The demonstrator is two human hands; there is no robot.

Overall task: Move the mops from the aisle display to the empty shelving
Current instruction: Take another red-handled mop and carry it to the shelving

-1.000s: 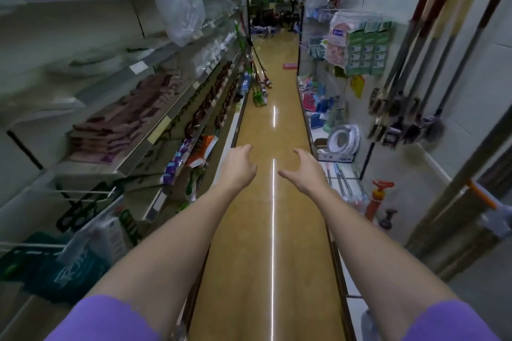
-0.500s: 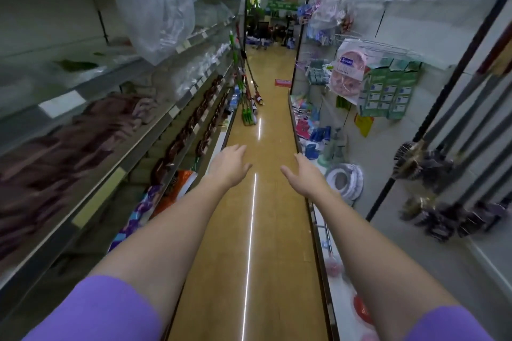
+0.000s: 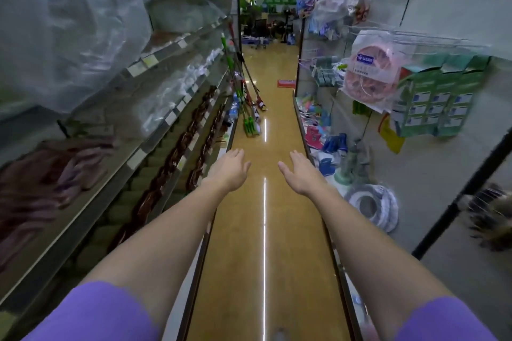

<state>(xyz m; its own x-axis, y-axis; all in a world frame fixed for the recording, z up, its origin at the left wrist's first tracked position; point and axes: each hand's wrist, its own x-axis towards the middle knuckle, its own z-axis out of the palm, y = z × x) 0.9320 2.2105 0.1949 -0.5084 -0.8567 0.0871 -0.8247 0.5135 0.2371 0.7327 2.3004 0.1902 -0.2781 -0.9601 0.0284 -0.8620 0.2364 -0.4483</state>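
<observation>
Mops (image 3: 250, 108) lean against left shelving (image 3: 177, 69), aisle floor (image 3: 266, 230) open ahead

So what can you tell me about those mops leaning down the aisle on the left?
The bundle of long-handled mops with green and red parts stands on the shiny tan floor, tilted, its handles leaning against the left grey metal shelving. Flat green heads rest on the floor; a red-trimmed one sits just behind. No hand touches them; both are far short of them.

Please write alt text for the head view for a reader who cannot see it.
Both arms reach forward down a shop aisle, left hand and right hand open and empty. Mops lean against the left shelving farther ahead.
</observation>
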